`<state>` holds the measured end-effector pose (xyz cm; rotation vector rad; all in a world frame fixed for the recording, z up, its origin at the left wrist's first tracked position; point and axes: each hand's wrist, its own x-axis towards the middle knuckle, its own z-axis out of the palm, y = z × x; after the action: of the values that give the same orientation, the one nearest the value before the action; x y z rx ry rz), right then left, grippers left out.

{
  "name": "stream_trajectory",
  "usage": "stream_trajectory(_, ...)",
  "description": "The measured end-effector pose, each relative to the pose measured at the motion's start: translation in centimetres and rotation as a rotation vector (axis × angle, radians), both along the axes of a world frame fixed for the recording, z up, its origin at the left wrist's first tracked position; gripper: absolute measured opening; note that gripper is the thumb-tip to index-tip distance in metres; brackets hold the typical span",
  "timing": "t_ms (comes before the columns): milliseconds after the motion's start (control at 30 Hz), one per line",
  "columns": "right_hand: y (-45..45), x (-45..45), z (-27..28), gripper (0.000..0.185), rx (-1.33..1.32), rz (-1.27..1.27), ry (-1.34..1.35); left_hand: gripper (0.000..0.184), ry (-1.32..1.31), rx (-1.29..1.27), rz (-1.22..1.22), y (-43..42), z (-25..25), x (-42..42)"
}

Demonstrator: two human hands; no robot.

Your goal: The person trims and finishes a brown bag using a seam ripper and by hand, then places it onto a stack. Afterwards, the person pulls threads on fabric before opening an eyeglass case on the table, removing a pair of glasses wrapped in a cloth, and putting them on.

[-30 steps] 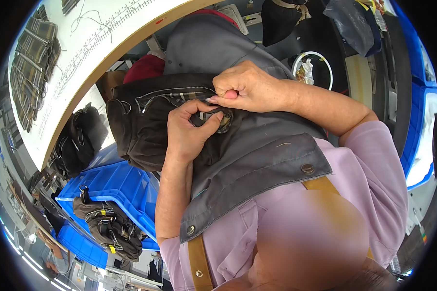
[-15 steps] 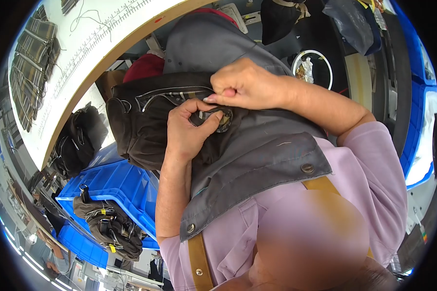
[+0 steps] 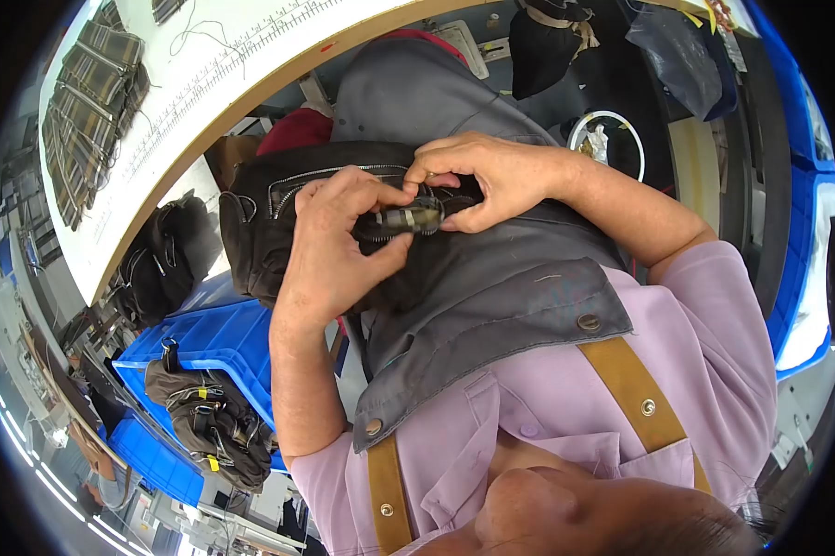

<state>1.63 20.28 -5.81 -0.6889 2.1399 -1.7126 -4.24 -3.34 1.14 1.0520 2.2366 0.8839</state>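
A dark brown bag [image 3: 260, 241] with silver zippers lies across my lap, partly covered by my hands. My left hand [image 3: 339, 232] grips the zippered edge of an opening in it, fingers on the far side and thumb on the near side. Plaid lining [image 3: 408, 220] shows between my hands, slightly blurred. My right hand [image 3: 505, 181] pinches the other side of the same opening, its thumb nearest my body. A long silver zipper [image 3: 325, 173] curves along the bag's far side. My fingertips partly hide the gripped cloth.
A white table [image 3: 176, 120] with a ruler scale holds plaid zippered pieces [image 3: 93, 116] at far left. Blue crates [image 3: 241, 324] stand at left, with dark brown bags [image 3: 209, 417] on them. A dark bag [image 3: 158, 259] sits beneath the table edge. At right is a white ring [image 3: 640, 148].
My right hand has opened from a fist into a pinch on the opening's edge. My left hand has shifted slightly left, and more plaid lining shows. The head view has shifted slightly.
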Motion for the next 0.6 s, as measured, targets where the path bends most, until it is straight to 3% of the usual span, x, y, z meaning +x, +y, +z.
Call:
stream_trajectory(233, -0.4, -0.7, -0.2, 0.025, -0.108, -0.022, -0.130, 0.015, -0.221, 0.135, 0.195, -0.4, -0.2, -1.3)
stream_trajectory(333, -0.9, -1.2, -0.6, 0.032, -0.207, -0.010, -0.232, 0.018, -0.463, 0.145, 0.251, -0.8, -1.2, -2.3)
stream_trajectory(400, -1.5, -1.3, -0.7, 0.038, -0.283, -0.021, -0.324, 0.017, -0.632, 0.321, 0.348, -0.8, -2.3, -2.3)
stream_trajectory(533, -2.0, -2.2, 0.4, 0.042, -0.241, -0.037, -0.414, 0.020, -0.867, 0.437, 0.471, -1.3, -3.7, -2.7)
stream_trajectory(600, -2.5, -2.4, 1.2, 0.041, -0.202, -0.052, -0.432, 0.023, -0.869, 0.414, 0.353, -2.2, -3.8, -3.1)
